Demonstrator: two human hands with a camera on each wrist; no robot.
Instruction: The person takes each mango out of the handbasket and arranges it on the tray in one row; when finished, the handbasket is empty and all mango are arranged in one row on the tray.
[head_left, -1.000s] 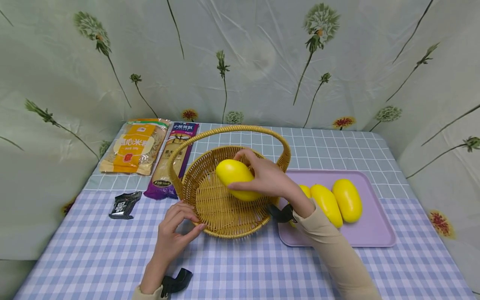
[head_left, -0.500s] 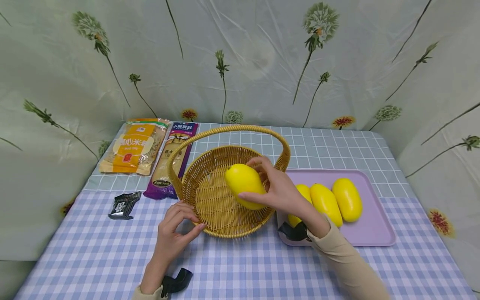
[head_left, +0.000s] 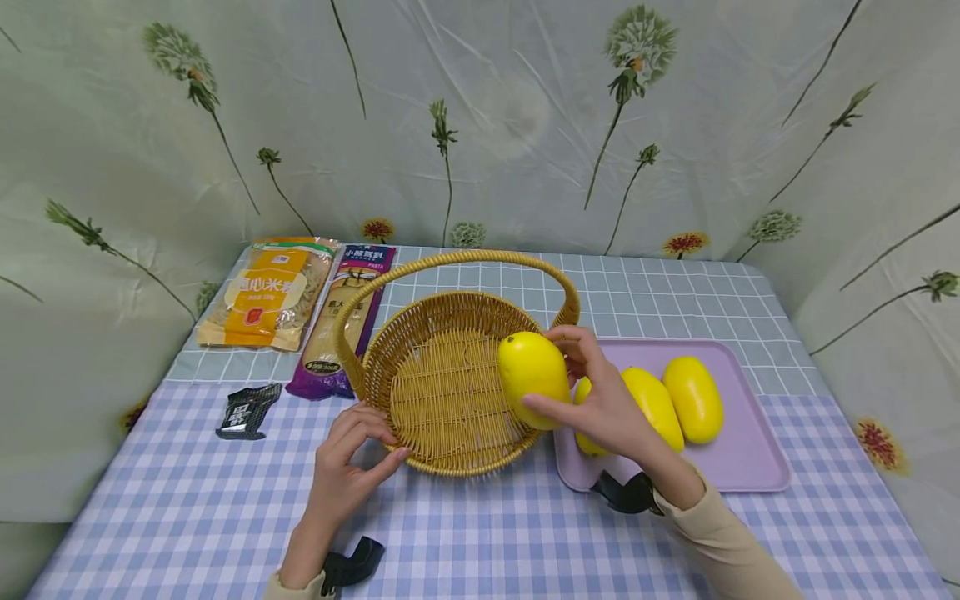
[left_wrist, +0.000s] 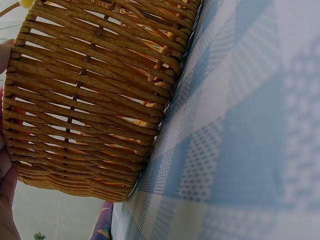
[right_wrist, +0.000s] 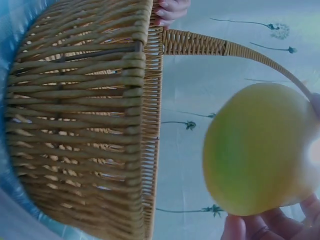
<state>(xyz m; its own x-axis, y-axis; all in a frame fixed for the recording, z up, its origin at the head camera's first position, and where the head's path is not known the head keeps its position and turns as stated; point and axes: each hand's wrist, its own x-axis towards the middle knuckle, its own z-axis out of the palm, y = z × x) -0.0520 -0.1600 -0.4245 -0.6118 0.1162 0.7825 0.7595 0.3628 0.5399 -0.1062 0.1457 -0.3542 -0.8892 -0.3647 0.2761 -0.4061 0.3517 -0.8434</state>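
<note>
In the head view my right hand (head_left: 611, 404) grips a yellow mango (head_left: 534, 379), thumb on the near side and fingers on the far side. It hangs above the right rim of a round wicker basket (head_left: 450, 400), whose inside shows bare weave. My left hand (head_left: 348, 458) pinches the basket's near-left rim. The left wrist view shows the basket's woven side (left_wrist: 90, 100), with fingers at its rim. In the right wrist view the held mango (right_wrist: 260, 150) is apart from the basket wall (right_wrist: 85, 115). Three mangoes lie on a lilac tray (head_left: 750, 450), one (head_left: 588, 442) mostly hidden by my right hand.
An arched handle (head_left: 465, 257) rises over the basket. Behind it to the left lie a purple pasta pack (head_left: 341, 325) and an orange-labelled food bag (head_left: 270, 292). A small black packet (head_left: 247, 411) lies on the checked cloth (head_left: 480, 542). A flowered curtain stands behind the table.
My right hand has carried the mango rightward, from over the basket's middle to its right rim, and turned it more upright. The left hand and the basket have stayed put.
</note>
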